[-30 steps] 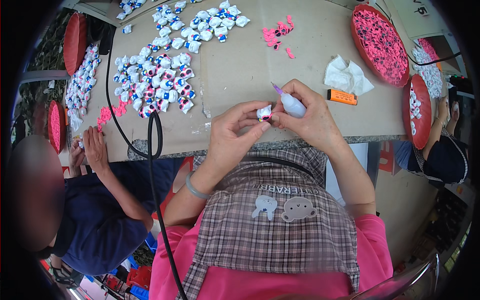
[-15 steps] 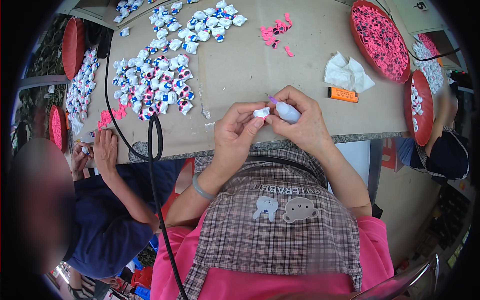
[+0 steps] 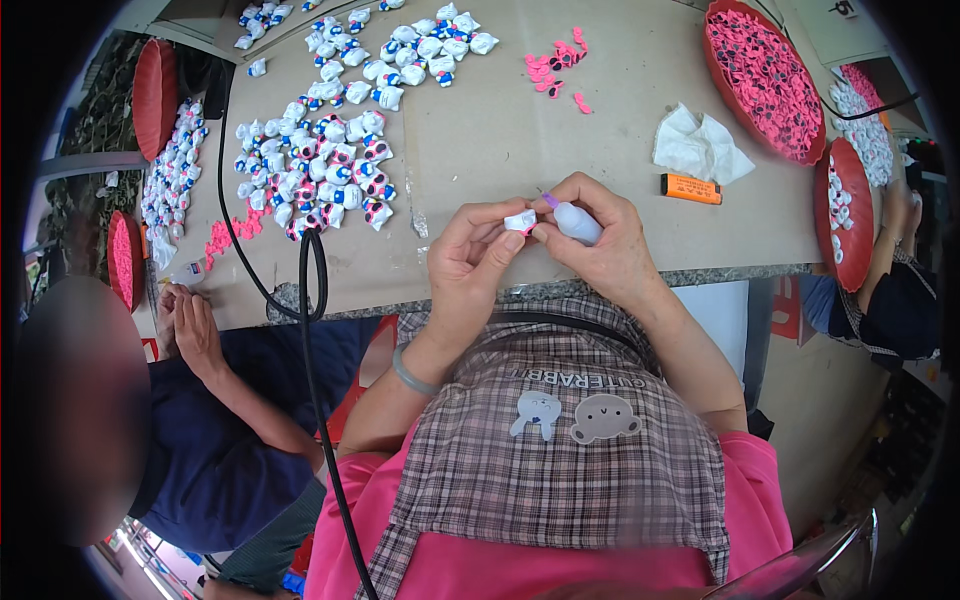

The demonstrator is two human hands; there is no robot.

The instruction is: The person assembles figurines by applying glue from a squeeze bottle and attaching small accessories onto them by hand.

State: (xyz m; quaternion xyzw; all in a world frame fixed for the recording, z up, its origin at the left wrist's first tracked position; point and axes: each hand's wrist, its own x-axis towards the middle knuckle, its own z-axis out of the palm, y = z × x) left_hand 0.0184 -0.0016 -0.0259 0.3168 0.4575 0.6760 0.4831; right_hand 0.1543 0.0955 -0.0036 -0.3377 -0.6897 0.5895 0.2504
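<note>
Between the thumb and fingers of my left hand point(image 3: 473, 250) is a small white figurine point(image 3: 519, 221), with a bit of pink at its lower edge. My right hand point(image 3: 612, 240) is wrapped round a translucent squeeze bottle point(image 3: 577, 223) with a purple needle tip point(image 3: 549, 200), which points up and left. The right thumb and fingertips come close to the figurine's pink side; whether they touch it I cannot tell. Both hands are above the table's near edge. On the left lies a cluster of white and blue figurines point(image 3: 335, 165), several wearing pink-and-black pieces.
Loose pink pieces point(image 3: 553, 65) lie at the far middle. To the right are a red tray of pink pieces point(image 3: 765, 90), a crumpled tissue point(image 3: 700, 145), an orange box point(image 3: 690, 189) and a smaller red tray point(image 3: 850, 220). A black cable point(image 3: 312, 290) hangs on the left, near a co-worker's hands point(image 3: 190, 325).
My hands keep almost the same pose around the figurine and bottle. The view has shifted slightly. At the left, the co-worker's hands have come together.
</note>
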